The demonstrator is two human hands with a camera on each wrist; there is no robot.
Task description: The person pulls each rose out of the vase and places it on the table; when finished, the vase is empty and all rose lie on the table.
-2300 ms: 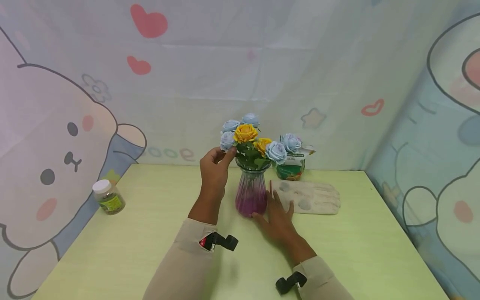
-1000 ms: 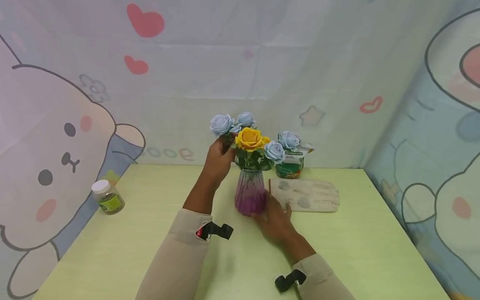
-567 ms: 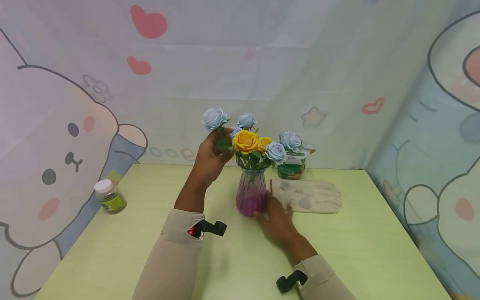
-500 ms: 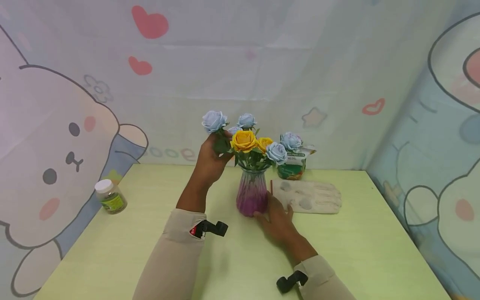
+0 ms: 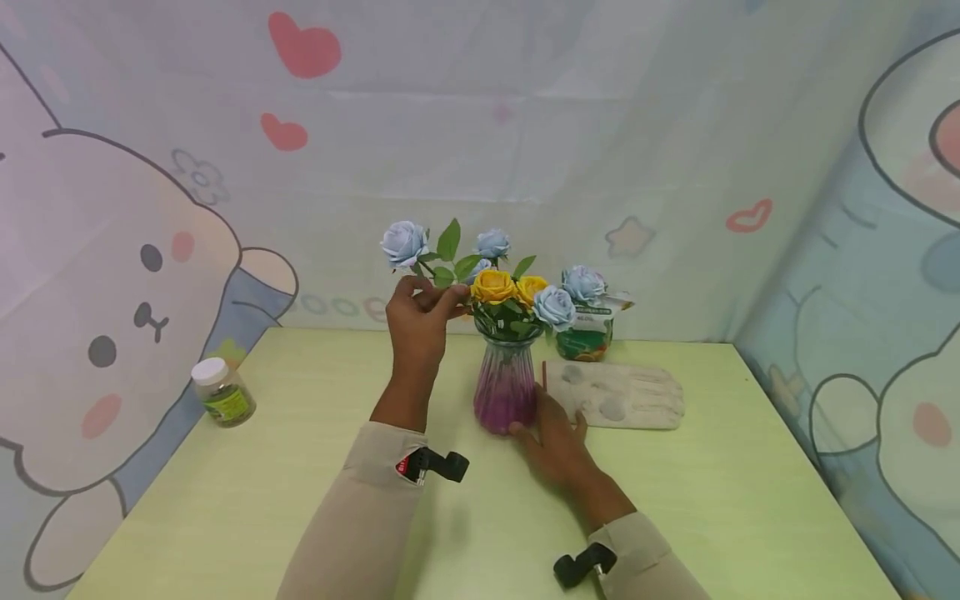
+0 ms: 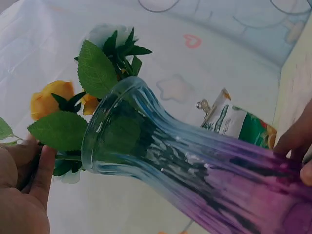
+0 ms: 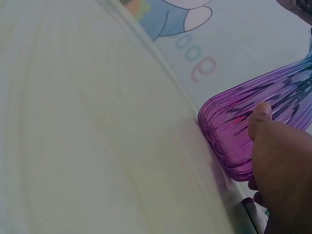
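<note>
Fingers of the left hand (image 5: 418,332) are pinching a blue rose (image 5: 405,244), those of the right hand (image 5: 558,446) gripping a purple vase (image 5: 504,387); a packet (image 5: 583,335) is showing illegible print.

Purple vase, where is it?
In the head view, the purple vase stands near centre, left of the glove, the right hand against its lower side.

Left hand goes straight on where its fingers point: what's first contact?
Probably the big green leaf just ahead of the left hand in its wrist view, then the larger yellow rose. Depth is unclear, so the rose could come first.
</note>
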